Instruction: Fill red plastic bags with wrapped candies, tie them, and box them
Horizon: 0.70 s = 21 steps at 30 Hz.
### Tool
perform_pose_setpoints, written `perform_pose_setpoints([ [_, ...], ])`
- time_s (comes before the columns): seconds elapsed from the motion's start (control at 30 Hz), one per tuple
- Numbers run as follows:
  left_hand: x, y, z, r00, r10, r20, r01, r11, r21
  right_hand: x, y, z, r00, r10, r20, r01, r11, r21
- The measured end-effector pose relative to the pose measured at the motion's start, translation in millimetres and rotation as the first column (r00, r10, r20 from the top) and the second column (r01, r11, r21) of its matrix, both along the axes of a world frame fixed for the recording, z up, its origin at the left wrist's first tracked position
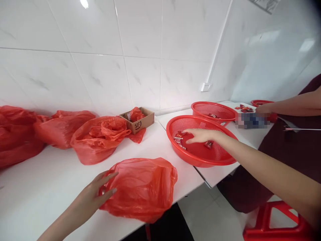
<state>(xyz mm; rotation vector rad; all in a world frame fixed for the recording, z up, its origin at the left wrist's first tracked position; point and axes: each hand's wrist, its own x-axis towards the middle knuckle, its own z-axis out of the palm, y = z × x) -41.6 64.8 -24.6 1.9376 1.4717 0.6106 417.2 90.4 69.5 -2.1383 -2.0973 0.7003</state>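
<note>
My left hand (96, 192) is at the left edge of a red plastic bag (142, 187), its thumb and forefinger stretched apart over the plastic. The bag lies puffed out at the table's front edge; what it holds cannot be made out. My right hand (200, 135) reaches into a red perforated plastic basket (203, 162), with its fingers apart and nothing visible between them. Close to its fingertips, several small red and white wrapped packets (179, 140) lie along the basket's left side. Another small packet (208, 144) rests on the basket floor beneath my wrist.
Behind stands a second red basket (213, 107). At the back is a cardboard box (140, 124) holding red plastic. Several filled red bags (97, 144) line the left. A co-worker's arm (293, 107) reaches in from the right. Below is a red stool (273, 231).
</note>
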Motion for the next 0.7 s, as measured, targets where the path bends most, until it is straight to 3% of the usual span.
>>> perform_pose_setpoints([
  [0.07,14.1,8.6,-1.4,0.999,-0.031,0.036,0.034,0.997,-0.068,4.2,22.7,-11.0,0.996,0.026,0.09,-0.019,0.997,-0.076],
  [0.17,37.2,22.9,-4.2,0.994,-0.014,0.11,0.025,0.994,-0.102,-4.7,45.6,-30.4,0.994,0.051,0.099,-0.045,0.997,-0.064],
  [0.27,53.4,36.2,-11.8,0.986,0.053,0.156,-0.037,0.994,-0.104,-15.2,57.2,-47.6,0.993,0.078,0.091,-0.074,0.996,-0.047],
  [0.4,58.3,44.5,-22.1,0.983,0.035,0.18,-0.025,0.998,-0.058,-18.5,64.8,-58.7,0.997,0.019,0.078,-0.018,1.0,-0.015],
  [0.53,49.0,43.0,-18.3,0.966,-0.046,0.255,0.078,0.99,-0.118,-10.5,73.6,-50.7,0.997,-0.08,-0.022,0.08,0.997,0.009],
  [0.7,41.4,38.4,-5.1,0.931,-0.063,0.36,0.176,0.94,-0.291,-6.8,71.5,-7.4,0.953,-0.177,-0.245,0.189,0.982,0.026],
])
